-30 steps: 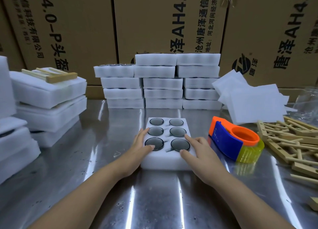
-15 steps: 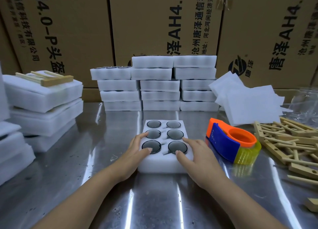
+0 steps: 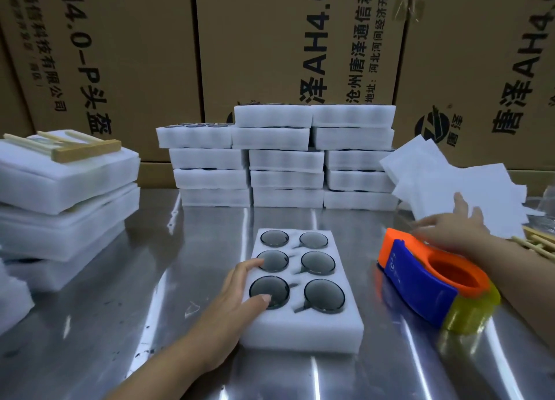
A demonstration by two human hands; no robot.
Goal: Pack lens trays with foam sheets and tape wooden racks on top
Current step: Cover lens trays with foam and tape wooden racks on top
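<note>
A white foam lens tray (image 3: 300, 330) with several dark round lenses lies on the steel table in front of me. My left hand (image 3: 231, 303) rests on its left edge, fingers relaxed and touching the near-left lenses. My right hand (image 3: 450, 228), blurred, reaches over the tape dispenser with spread fingers that touch the loose pile of thin white foam sheets (image 3: 468, 189) at the right. An orange, blue and yellow tape dispenser (image 3: 429, 282) stands right of the tray. Wooden racks (image 3: 540, 243) show at the far right edge.
Stacks of white foam trays (image 3: 282, 159) line the back against cardboard boxes (image 3: 270, 39). At the left stand larger foam packs (image 3: 66, 189) with a wooden rack (image 3: 78, 148) on top. Bare steel table (image 3: 180, 249) lies between them and the tray.
My right hand has left the tray and moved right and back to the foam sheets. My left hand stays on the tray. The view has drawn nearer.
</note>
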